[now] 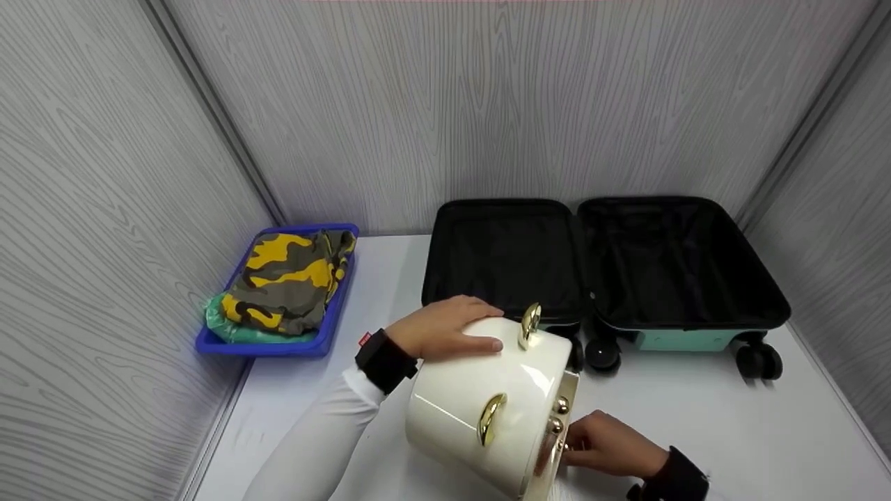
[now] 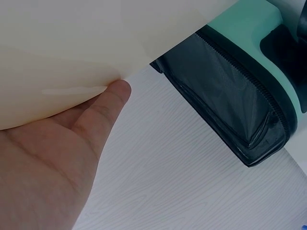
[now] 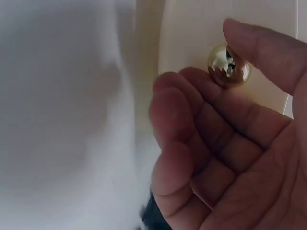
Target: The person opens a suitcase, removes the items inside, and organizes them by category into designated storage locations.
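A glossy cream box (image 1: 480,390) with two curved gold fittings (image 1: 491,419) leans tilted over the table. Its side toward the right carries several round gold knobs (image 1: 555,425). My left hand (image 1: 445,330) rests on the box's upper left part, thumb straight along the surface; in the left wrist view the thumb (image 2: 103,112) touches the cream shell and the other fingers are mostly hidden. On the knob side, my right hand (image 1: 612,445) pinches one gold knob (image 3: 229,64) between thumb and index finger. The other fingers of that hand curl loosely beside it.
Behind the box lies an opened suitcase, its black-lined left half (image 1: 505,257) and deeper right half (image 1: 682,264) side by side, with black wheels (image 1: 759,360) facing me. A blue basket (image 1: 324,344) on the left holds folded camouflage cloth (image 1: 292,278) over a green bag.
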Demonstrator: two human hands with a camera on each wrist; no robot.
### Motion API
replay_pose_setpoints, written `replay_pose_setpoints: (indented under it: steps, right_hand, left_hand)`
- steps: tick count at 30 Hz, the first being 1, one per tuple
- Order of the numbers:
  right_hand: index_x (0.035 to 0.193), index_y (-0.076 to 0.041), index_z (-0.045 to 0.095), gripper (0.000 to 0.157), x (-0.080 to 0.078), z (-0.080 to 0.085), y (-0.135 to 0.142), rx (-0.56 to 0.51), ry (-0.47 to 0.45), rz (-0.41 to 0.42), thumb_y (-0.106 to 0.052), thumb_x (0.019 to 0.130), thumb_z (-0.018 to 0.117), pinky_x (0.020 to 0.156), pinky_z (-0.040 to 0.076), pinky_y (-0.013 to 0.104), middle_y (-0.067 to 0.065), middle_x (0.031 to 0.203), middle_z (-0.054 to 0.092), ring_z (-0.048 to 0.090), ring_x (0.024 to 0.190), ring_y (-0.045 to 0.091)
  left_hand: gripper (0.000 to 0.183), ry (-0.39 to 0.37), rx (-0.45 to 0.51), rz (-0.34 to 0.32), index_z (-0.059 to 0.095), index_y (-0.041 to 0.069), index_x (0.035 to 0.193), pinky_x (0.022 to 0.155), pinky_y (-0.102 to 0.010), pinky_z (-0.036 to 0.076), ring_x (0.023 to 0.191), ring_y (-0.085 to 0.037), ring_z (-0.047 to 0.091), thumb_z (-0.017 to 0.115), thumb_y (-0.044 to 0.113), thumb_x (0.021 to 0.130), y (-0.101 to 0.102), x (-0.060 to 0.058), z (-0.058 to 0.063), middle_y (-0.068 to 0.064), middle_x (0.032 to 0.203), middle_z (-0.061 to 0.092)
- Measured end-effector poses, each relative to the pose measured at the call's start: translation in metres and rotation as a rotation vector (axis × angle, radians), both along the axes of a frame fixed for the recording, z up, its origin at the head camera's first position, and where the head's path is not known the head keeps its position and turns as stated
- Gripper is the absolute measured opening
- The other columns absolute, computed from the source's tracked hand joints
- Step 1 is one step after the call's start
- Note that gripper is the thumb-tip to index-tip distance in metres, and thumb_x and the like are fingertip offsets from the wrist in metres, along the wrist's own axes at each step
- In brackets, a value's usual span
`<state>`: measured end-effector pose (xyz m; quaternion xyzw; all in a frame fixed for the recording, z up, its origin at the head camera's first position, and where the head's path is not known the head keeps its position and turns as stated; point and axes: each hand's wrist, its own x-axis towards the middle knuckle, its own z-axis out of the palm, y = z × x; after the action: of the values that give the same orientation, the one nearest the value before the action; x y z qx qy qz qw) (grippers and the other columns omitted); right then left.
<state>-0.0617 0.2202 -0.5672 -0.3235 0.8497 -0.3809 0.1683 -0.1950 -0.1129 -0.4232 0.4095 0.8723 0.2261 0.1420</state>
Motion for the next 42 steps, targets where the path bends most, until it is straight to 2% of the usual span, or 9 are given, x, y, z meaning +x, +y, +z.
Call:
replay_pose_setpoints:
  steps: [7, 11, 14, 18, 22, 25, 31, 33, 42]
  right_hand:
    - [0.069, -0.016, 0.070, 0.031, -0.008, -0.002, -0.017, 0.038, 0.066, -0.023, -0.025, 0.095, 0.082, 0.053, 0.036, 0.013, -0.021, 0.061, 0.051, 0.040, 0.054, -0.011]
    - [0.098, -0.020, 0.077, 0.010, -0.012, -0.002, -0.024, 0.028, 0.104, -0.034, -0.025, 0.094, 0.084, 0.064, 0.049, 0.019, -0.017, 0.080, 0.067, 0.055, 0.067, -0.008]
    - [0.124, -0.024, 0.073, 0.034, -0.012, -0.004, -0.025, 0.000, 0.117, -0.047, -0.026, 0.093, 0.086, 0.074, 0.055, 0.025, -0.010, 0.099, 0.073, 0.063, 0.082, -0.004]
    - [0.119, -0.023, 0.073, 0.031, -0.011, -0.007, -0.025, -0.016, 0.089, -0.069, -0.023, 0.091, 0.087, 0.069, 0.053, 0.024, -0.010, 0.090, 0.071, 0.059, 0.076, -0.004]
    - [0.092, -0.021, 0.077, 0.014, -0.017, -0.001, -0.020, 0.013, 0.052, -0.069, -0.026, 0.089, 0.089, 0.061, 0.050, 0.020, -0.013, 0.077, 0.069, 0.055, 0.066, -0.006]
    - [0.080, -0.020, 0.077, 0.016, -0.025, 0.013, -0.011, 0.038, 0.073, -0.078, -0.026, 0.089, 0.090, 0.059, 0.050, 0.020, -0.011, 0.073, 0.070, 0.055, 0.063, -0.005]
    - [0.097, -0.008, 0.081, 0.010, -0.048, 0.042, 0.011, 0.066, 0.251, -0.213, -0.011, 0.089, 0.087, 0.064, 0.053, 0.023, -0.004, 0.082, 0.074, 0.059, 0.071, -0.001]
    - [0.101, -0.005, 0.081, 0.014, -0.057, 0.048, 0.016, 0.079, 0.315, -0.290, -0.010, 0.089, 0.088, 0.067, 0.053, 0.027, -0.002, 0.085, 0.073, 0.061, 0.075, 0.004]
    - [0.140, -0.002, 0.067, 0.058, -0.090, 0.045, 0.031, 0.146, 0.539, -0.526, -0.010, 0.088, 0.090, 0.097, 0.054, 0.069, 0.033, 0.131, 0.063, 0.062, 0.118, 0.055]
  left_hand:
    - [0.070, -0.005, 0.007, -0.012, 0.059, 0.013, 0.156, 0.127, -0.050, 0.040, 0.150, -0.030, 0.052, 0.063, 0.059, 0.104, 0.000, 0.000, -0.001, -0.010, 0.156, 0.062]
    - [0.070, 0.000, 0.010, -0.011, 0.059, 0.012, 0.156, 0.126, -0.050, 0.041, 0.149, -0.030, 0.053, 0.063, 0.059, 0.104, -0.001, -0.001, -0.002, -0.010, 0.155, 0.062]
    - [0.069, 0.003, 0.012, -0.011, 0.060, 0.013, 0.155, 0.126, -0.050, 0.041, 0.149, -0.030, 0.053, 0.064, 0.058, 0.103, -0.001, 0.000, -0.002, -0.010, 0.154, 0.063]
    - [0.067, 0.007, 0.013, -0.009, 0.061, 0.015, 0.155, 0.126, -0.049, 0.041, 0.149, -0.029, 0.053, 0.064, 0.058, 0.104, -0.001, 0.001, -0.001, -0.009, 0.154, 0.063]
    - [0.068, 0.028, -0.001, 0.006, 0.060, 0.016, 0.156, 0.125, -0.050, 0.043, 0.148, -0.029, 0.054, 0.061, 0.060, 0.104, -0.002, 0.003, 0.000, -0.010, 0.156, 0.061]
    - [0.068, 0.097, -0.007, 0.017, 0.062, 0.015, 0.154, 0.121, -0.052, 0.047, 0.145, -0.030, 0.056, 0.061, 0.062, 0.104, -0.003, 0.007, 0.001, -0.012, 0.154, 0.061]
    - [0.052, 0.411, 0.052, 0.040, 0.077, 0.010, 0.126, 0.101, -0.048, 0.060, 0.121, -0.029, 0.071, 0.069, 0.056, 0.103, -0.004, 0.023, 0.008, -0.011, 0.128, 0.075]
    - [0.046, 0.463, 0.080, 0.048, 0.080, 0.010, 0.118, 0.096, -0.046, 0.062, 0.113, -0.029, 0.074, 0.073, 0.052, 0.101, -0.004, 0.031, 0.013, -0.010, 0.121, 0.077]
    - [0.054, 0.290, -0.015, -0.021, 0.074, 0.006, 0.134, 0.110, -0.051, 0.055, 0.130, -0.034, 0.068, 0.067, 0.051, 0.104, -0.001, 0.073, 0.045, -0.017, 0.138, 0.072]
